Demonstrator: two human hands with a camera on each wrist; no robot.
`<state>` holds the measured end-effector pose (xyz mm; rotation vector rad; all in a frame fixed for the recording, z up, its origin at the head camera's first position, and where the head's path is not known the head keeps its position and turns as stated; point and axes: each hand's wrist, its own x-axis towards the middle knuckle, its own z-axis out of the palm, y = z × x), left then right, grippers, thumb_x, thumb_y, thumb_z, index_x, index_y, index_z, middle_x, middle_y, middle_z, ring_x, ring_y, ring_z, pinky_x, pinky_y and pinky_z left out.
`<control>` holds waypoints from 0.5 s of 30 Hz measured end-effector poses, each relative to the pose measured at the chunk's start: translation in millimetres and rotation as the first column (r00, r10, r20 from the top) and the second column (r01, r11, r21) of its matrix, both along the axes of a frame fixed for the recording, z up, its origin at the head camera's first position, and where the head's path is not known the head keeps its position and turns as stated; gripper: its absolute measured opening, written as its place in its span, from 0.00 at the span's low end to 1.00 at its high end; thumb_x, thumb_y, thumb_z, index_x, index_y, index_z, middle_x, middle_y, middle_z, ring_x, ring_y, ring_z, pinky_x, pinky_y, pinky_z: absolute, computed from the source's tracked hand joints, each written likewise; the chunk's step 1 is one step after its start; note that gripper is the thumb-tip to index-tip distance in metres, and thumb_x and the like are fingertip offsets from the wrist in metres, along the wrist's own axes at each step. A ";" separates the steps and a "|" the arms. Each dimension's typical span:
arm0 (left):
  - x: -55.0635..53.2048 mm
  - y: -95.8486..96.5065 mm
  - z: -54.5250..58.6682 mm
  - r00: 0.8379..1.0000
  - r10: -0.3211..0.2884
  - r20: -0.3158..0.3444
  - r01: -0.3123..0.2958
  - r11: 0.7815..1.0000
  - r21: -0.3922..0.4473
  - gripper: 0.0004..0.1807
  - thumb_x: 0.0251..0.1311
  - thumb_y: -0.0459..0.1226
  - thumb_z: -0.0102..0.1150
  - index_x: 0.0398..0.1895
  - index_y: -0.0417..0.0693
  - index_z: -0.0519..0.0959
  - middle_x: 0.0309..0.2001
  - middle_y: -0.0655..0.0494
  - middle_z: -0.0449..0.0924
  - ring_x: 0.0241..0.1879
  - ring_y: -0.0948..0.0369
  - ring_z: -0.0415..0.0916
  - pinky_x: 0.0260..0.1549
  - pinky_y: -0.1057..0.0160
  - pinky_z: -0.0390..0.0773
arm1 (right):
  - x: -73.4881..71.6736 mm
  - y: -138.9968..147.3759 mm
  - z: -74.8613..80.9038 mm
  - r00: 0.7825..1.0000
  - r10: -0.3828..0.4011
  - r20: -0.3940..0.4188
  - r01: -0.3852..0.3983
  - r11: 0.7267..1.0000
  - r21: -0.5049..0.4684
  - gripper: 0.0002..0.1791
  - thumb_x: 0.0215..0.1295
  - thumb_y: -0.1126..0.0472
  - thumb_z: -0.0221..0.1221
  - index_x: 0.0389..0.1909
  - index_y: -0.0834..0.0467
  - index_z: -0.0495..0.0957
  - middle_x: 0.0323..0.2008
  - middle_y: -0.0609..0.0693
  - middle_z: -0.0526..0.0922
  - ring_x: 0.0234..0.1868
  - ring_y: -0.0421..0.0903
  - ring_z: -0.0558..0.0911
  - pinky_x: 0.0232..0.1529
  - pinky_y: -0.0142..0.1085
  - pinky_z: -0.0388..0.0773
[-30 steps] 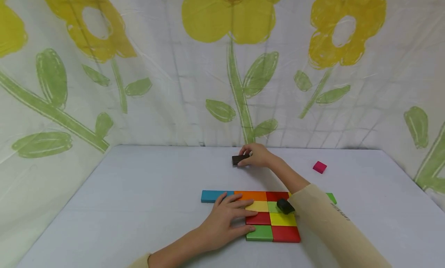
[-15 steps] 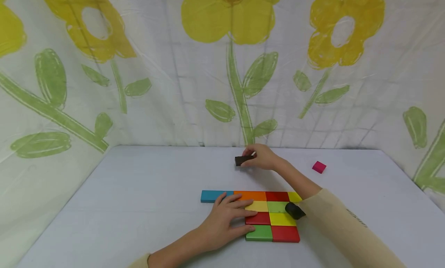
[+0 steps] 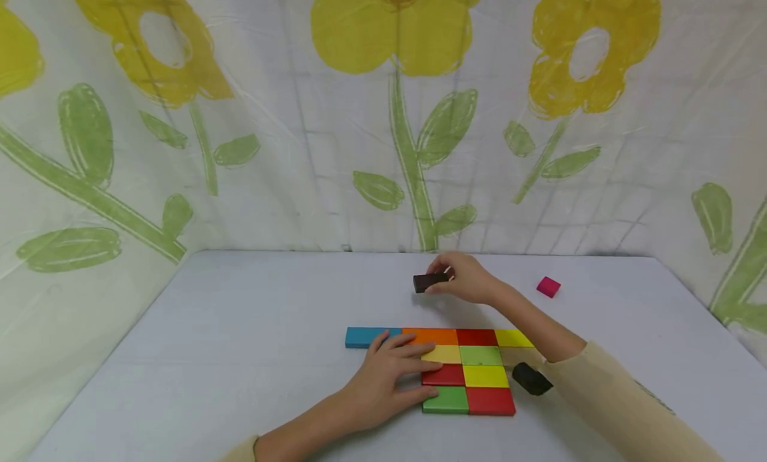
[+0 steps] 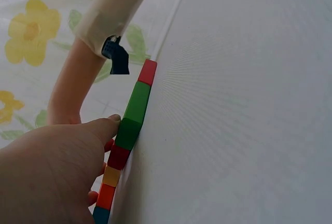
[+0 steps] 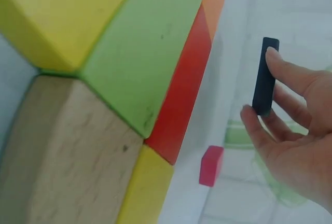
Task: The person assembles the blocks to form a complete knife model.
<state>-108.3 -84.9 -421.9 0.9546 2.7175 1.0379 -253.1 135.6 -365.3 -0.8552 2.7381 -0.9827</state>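
Note:
My right hand pinches a dark rectangular block between thumb and fingers, above the far part of the table. In the right wrist view that block looks nearly black, its long sides bare. My left hand lies with spread, fairly straight fingers at the left side of a flat patch of coloured blocks. Its fingertips touch the pale yellow block, the dark red block and the green block; the thumb also shows against the green block in the left wrist view.
Along the patch's back runs a row with a blue block, an orange block, a red block and a yellow block. A bare wooden block sits partly behind my right wrist camera. One pink-red block lies back right.
My right hand has moved right and slightly nearer with the dark block, and the forearm has swung right, uncovering more of the patch. My left hand has stayed in place.

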 end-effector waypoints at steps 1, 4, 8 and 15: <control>0.0 -0.1 0.0 1.000 0.000 -0.001 0.000 1.000 -0.001 0.22 0.70 0.54 0.66 0.63 0.61 0.86 0.71 0.63 0.77 0.77 0.50 0.62 0.74 0.28 0.49 | 1.8 1.6 0.1 1.000 -0.003 0.001 0.003 1.000 0.000 0.16 0.66 0.59 0.73 0.48 0.64 0.84 0.46 0.59 0.85 0.43 0.52 0.82 0.52 0.48 0.83; 0.4 0.0 0.9 1.000 0.000 0.000 0.000 1.000 -0.002 0.22 0.70 0.54 0.66 0.63 0.62 0.86 0.71 0.63 0.77 0.77 0.50 0.62 0.74 0.28 0.49 | 7.8 7.5 0.1 1.000 0.008 0.000 -0.008 1.000 -0.004 0.16 0.66 0.59 0.73 0.48 0.64 0.84 0.46 0.58 0.86 0.42 0.51 0.80 0.52 0.47 0.83; 0.6 0.0 2.3 1.000 -0.005 0.003 0.005 1.000 0.007 0.22 0.70 0.54 0.66 0.63 0.60 0.86 0.71 0.62 0.77 0.77 0.49 0.62 0.74 0.27 0.49 | 17.3 15.6 0.5 1.000 0.024 0.003 -0.024 1.000 -0.019 0.16 0.66 0.59 0.73 0.48 0.64 0.83 0.46 0.59 0.86 0.44 0.52 0.81 0.52 0.48 0.84; 0.8 -0.2 4.2 1.000 -0.005 0.011 0.005 1.000 0.003 0.23 0.71 0.55 0.65 0.64 0.61 0.85 0.72 0.62 0.77 0.78 0.50 0.62 0.74 0.27 0.49 | 34.5 27.2 1.8 1.000 0.017 0.023 -0.016 0.999 -0.036 0.15 0.65 0.59 0.73 0.47 0.62 0.83 0.45 0.56 0.85 0.45 0.51 0.82 0.51 0.47 0.86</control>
